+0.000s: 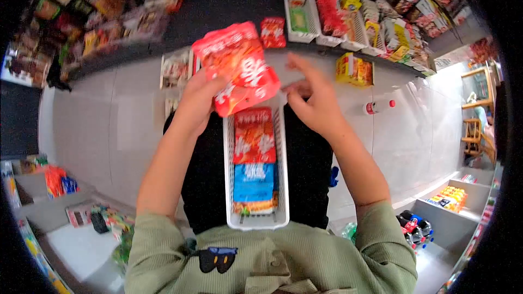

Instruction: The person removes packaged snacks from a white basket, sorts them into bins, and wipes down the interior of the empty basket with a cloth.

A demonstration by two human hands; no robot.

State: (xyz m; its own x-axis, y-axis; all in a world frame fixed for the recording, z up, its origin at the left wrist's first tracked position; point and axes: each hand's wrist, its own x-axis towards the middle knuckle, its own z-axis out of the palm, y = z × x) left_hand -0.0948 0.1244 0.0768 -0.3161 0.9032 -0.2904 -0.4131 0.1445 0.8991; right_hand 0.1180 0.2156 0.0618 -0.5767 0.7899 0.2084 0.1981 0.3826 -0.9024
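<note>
My left hand (201, 95) is closed on a red snack packet (235, 60) with white lettering, held tilted above the far end of a white plastic basket (229, 185). To the right of the packet, my right hand (313, 98) is open and holds nothing, its fingers partly bent and slightly blurred. The narrow basket rests lengthwise on my lap. Inside it lie another red packet (254, 136), a blue packet (254, 181) and, nearest me, an orange and yellow packet (256, 207), partly covered.
A single red packet (273, 32) lies on the dark shelf ahead. White baskets of snacks (300, 19) line that shelf on the right. On the floor are a yellow box (354, 69) and a bottle (371, 108). Packed shelves (120, 27) stand at left.
</note>
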